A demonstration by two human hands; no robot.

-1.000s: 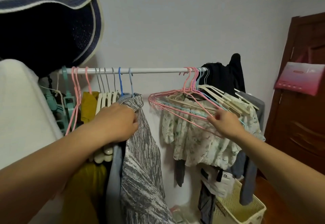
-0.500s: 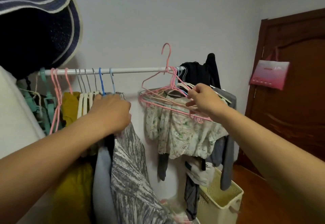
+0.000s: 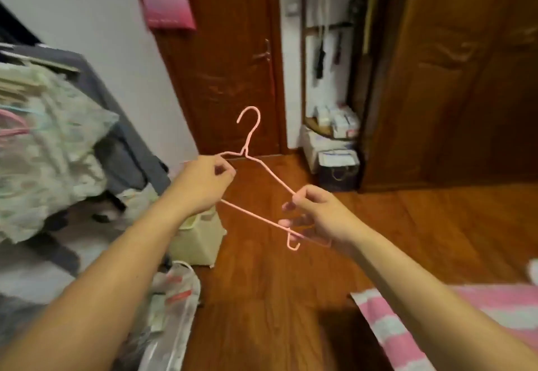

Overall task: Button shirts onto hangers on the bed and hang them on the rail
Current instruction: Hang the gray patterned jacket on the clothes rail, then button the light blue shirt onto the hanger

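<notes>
Pinching pink hanger (image 3: 263, 167) | L hand (image 3: 201, 184) grip: one shoulder | R hand (image 3: 317, 215): other end, prob. fingertips

The room is dim, with soft, warm indoor light and no hard shadows; its source cannot be told. The white wall (image 3: 96, 21) is the brightest surface, fading to grey lower down. The wooden floor (image 3: 262, 298) carries a faint sheen and darkens beside the striped bed (image 3: 465, 312). Motion blur smears the whole picture, worst at the left, where the hanging clothes (image 3: 43, 152) lose all detail. The pink hanger (image 3: 256, 164) in the middle reads fairly sharp. Wide-angle distortion leans the door (image 3: 221, 59) and stretches the forearms at the bottom corners.
</notes>
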